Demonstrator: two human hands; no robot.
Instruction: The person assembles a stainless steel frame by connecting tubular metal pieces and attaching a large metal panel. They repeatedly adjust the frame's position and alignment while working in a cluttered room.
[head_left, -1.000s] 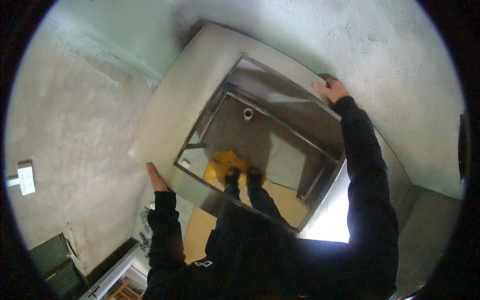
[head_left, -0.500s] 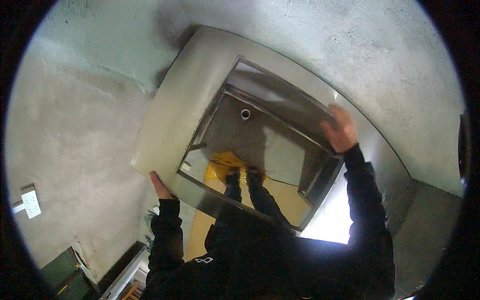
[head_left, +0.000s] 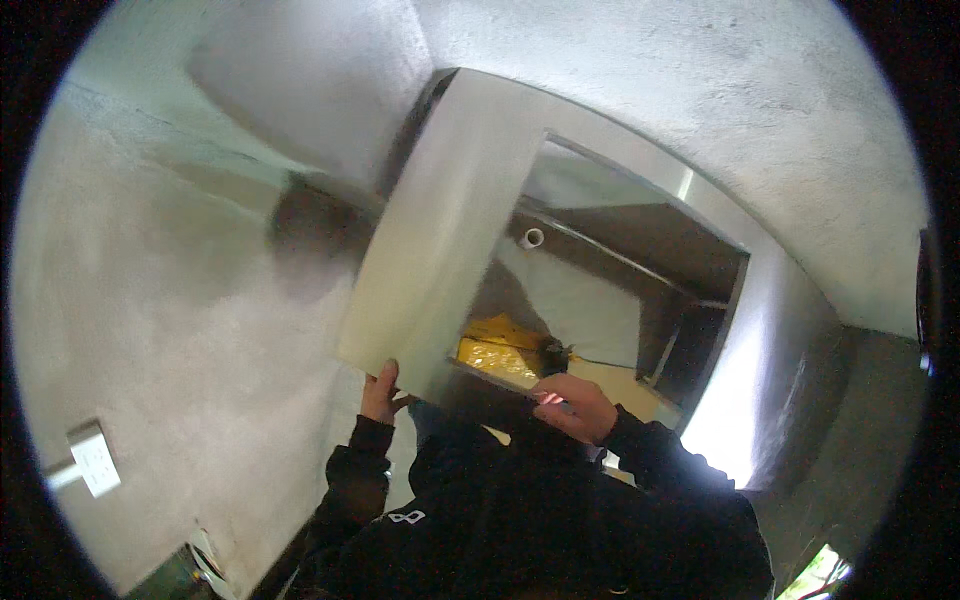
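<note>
Gripping metal frame (head_left: pixel 435 240), left hand (head_left: pixel 380 397) at corner (head_left: pixel 356 348), right hand (head_left: pixel 580 408) at opening's rim (head_left: pixel 493 377), white looped jacket logo (head_left: pixel 406 517)

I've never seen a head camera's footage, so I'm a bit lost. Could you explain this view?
There's no robot here: a person in black sleeves works bare-handed. A wide fisheye camera on their head looks down, so edges curve and the rim is dark. The big metal top has an opening; below it show a white pipe and something yellow. The left hand holds the top's near-left corner. The right hand is at the opening's near edge; whether it grips is hard to tell.
</note>
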